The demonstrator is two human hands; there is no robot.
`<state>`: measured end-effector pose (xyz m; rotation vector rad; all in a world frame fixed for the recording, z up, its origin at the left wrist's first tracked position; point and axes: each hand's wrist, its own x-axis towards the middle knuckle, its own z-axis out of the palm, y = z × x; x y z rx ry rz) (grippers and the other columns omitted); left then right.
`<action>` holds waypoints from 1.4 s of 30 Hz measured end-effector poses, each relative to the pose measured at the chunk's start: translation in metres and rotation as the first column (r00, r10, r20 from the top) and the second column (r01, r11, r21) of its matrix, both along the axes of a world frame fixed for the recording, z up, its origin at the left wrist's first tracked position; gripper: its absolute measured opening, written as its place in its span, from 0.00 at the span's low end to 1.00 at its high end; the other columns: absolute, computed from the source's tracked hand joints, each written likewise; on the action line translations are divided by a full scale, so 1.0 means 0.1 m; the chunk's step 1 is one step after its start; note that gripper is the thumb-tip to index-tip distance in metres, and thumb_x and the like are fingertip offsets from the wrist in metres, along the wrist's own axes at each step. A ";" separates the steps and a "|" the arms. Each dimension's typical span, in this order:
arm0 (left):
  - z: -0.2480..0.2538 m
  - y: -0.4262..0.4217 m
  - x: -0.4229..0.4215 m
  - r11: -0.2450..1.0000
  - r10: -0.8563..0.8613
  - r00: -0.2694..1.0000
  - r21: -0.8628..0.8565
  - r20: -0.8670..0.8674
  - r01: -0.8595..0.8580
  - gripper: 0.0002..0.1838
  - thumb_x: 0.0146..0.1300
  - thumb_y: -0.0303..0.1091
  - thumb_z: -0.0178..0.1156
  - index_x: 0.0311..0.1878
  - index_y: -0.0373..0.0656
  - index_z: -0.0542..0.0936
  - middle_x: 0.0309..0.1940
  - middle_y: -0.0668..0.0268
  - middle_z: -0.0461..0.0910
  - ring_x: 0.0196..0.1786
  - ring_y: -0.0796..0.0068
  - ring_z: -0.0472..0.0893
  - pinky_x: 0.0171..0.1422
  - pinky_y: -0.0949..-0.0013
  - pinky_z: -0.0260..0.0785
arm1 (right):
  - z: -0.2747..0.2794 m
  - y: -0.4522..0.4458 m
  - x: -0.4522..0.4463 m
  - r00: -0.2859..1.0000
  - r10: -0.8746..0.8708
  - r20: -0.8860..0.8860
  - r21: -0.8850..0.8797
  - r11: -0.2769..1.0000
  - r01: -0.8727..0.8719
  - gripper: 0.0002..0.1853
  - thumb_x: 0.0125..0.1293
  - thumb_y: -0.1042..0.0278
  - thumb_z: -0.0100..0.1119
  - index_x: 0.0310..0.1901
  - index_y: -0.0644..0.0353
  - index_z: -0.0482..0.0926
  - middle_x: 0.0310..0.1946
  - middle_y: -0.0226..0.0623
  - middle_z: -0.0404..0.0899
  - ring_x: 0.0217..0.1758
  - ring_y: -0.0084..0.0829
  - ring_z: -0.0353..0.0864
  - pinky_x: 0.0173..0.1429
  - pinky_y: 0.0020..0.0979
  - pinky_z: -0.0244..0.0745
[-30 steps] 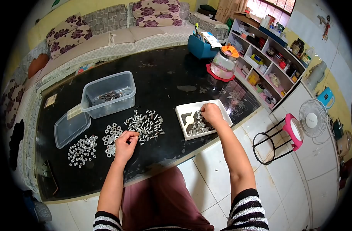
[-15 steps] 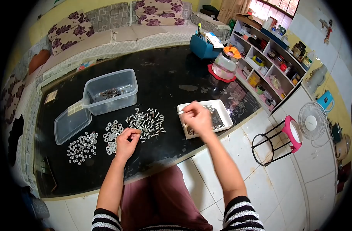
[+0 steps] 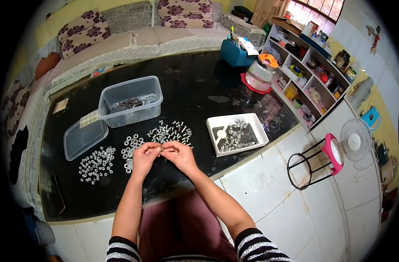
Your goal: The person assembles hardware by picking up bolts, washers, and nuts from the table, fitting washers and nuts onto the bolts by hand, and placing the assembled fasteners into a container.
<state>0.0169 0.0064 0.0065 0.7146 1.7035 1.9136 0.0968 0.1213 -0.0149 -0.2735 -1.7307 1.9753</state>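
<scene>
Where the left hand (image 3: 145, 159) and right hand (image 3: 180, 156) meet over the black table (image 3: 186, 91), thumbs and fingertips are drawn into closed pinches, nearly tip to tip. Anything between them is too small and hidden to make out, so I cannot tell what they grip. The screws (image 3: 175, 131) lie heaped just beyond the right hand, the washers (image 3: 129, 151) just left of the left hand, and what seem to be nuts (image 3: 96, 165) farther left; shiny parts (image 3: 234, 143) sit in the white tray (image 3: 243, 149), well apart on the right. Probably all metal, each piece should be light, stiff and hard to break, but slick and apt to roll. A screw is best pinched by its shank, a washer by its outer edge.
</scene>
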 end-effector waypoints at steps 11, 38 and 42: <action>-0.05 0.01 -0.02 0.988 -0.082 0.995 0.136 0.056 0.074 0.07 0.52 0.21 0.56 0.37 0.35 0.74 0.31 0.68 0.76 0.34 0.83 0.75 0.41 0.80 0.67 | -0.04 0.05 -0.01 0.999 0.034 -0.015 -0.041 0.999 -0.035 0.06 0.54 0.78 0.57 0.34 0.66 0.75 0.28 0.31 0.76 0.30 0.17 0.74 0.35 0.17 0.71; -0.16 0.09 -0.05 1.000 0.013 1.000 0.000 0.004 -0.013 0.06 0.59 0.31 0.53 0.33 0.38 0.73 0.24 0.69 0.74 0.25 0.85 0.72 0.28 0.81 0.67 | 0.02 -0.03 0.00 0.996 -0.084 0.020 0.087 0.993 0.082 0.04 0.52 0.76 0.59 0.31 0.66 0.76 0.22 0.29 0.77 0.23 0.14 0.73 0.28 0.16 0.69; -0.18 0.08 -0.05 0.999 0.000 0.999 -0.041 -0.039 -0.002 0.07 0.58 0.33 0.55 0.30 0.39 0.71 0.21 0.70 0.72 0.21 0.85 0.70 0.24 0.82 0.65 | -0.03 -0.02 0.00 0.996 -0.088 0.025 0.131 0.988 0.084 0.05 0.51 0.76 0.60 0.31 0.65 0.77 0.23 0.31 0.77 0.26 0.15 0.74 0.32 0.17 0.71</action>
